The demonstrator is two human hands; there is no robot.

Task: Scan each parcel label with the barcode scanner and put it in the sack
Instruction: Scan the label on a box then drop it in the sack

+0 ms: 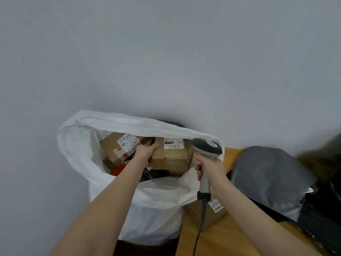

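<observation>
A white woven sack stands open in front of me against a pale wall. My left hand reaches into its mouth and grips the left edge of a brown cardboard parcel with a white label on top. Another labelled cardboard parcel lies to its left inside the sack, over darker items. To the right of the sack, my right hand holds the grey barcode scanner by its handle, head up, its dark cable hanging down.
A wooden table lies at the lower right. On it sit a grey plastic mailer bag, a cardboard box with a label beside the scanner cable, and dark parcels at the far right.
</observation>
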